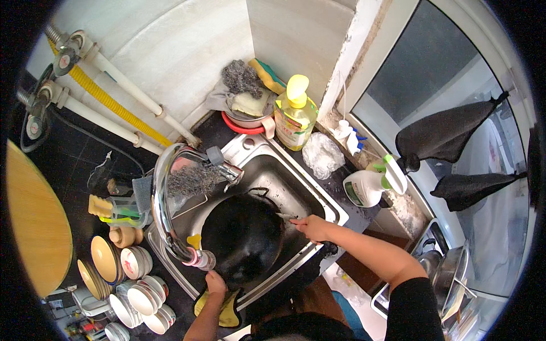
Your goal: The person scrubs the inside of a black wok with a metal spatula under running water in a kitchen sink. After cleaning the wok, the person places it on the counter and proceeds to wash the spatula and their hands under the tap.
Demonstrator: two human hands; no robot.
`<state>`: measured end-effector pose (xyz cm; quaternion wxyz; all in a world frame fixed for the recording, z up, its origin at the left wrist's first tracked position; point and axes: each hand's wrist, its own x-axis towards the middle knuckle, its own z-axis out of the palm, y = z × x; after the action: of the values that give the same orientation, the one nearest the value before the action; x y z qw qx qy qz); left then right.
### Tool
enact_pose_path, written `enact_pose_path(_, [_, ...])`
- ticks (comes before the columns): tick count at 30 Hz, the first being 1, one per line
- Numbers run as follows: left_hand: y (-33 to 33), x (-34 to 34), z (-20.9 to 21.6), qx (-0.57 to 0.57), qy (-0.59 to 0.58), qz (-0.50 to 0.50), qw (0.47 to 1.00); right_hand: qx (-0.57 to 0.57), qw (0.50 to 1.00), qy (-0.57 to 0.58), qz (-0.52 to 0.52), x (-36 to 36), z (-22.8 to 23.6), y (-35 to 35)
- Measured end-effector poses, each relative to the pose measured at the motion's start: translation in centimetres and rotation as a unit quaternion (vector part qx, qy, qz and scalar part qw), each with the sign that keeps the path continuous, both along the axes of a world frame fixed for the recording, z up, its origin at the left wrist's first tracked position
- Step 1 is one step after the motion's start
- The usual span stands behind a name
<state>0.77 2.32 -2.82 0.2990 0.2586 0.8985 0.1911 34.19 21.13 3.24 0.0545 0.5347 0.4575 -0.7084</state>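
A round black wok [243, 238] lies in the steel sink [296, 187], with a loop handle at its far edge. My left hand [215, 282] is closed at its near-left rim; the fingertips are partly hidden. My right hand [311, 228] is closed on a small flat light-coloured tool [286, 216], whose tip touches the right side of the wok. The tool's exact kind is too small to tell. A chrome faucet [162, 199] arches over the wok's left side, its pinkish nozzle [202, 260] just above my left hand. Beneath my left wrist is a yellow cloth [230, 310].
Stacked bowls [145, 298] and plates [104, 258] stand left of the sink. Behind it are a yellow soap bottle [296, 116], a steel-wool pad [242, 78] and a red basin [242, 126]. A spray bottle [367, 186] and crumpled plastic [323, 156] sit at the right.
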Motion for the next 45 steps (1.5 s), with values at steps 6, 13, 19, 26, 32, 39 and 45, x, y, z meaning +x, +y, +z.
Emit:
enact_pose_path(6, [-0.6,-1.1,-2.3,0.030,-0.003,-0.050,0.998,0.216,0.974,0.064,-0.012,-2.4,-5.9,1.6])
enact_pose_path(13, [-3.0,-2.4,-5.2,0.012,-0.030,0.025,0.999,-0.090,0.995,0.019,-0.029,0.3,-0.3,2.7])
enact_pose_path(19, [1.3,1.7,2.8,-0.027,-0.024,0.015,0.999,-0.058,0.998,-0.002,0.021,0.8,-2.2,3.1])
enact_pose_path(26, [0.1,0.8,0.1,0.043,0.045,-0.017,0.998,0.031,0.999,-0.026,0.024,-0.1,-0.8,0.8])
enact_pose_path(32, [0.5,0.6,0.2,0.046,-0.019,0.020,0.999,0.011,0.999,-0.001,-0.048,-1.1,1.1,-0.9])
enact_pose_path(39, [0.0,0.3,-0.5,0.035,-0.081,0.062,0.994,0.058,0.998,0.015,-0.012,-0.3,-1.6,-3.3])
enact_pose_path(45, [0.7,0.9,0.6,0.043,-0.032,0.030,0.998,-0.040,0.995,-0.006,-0.093,-1.1,4.0,-3.8])
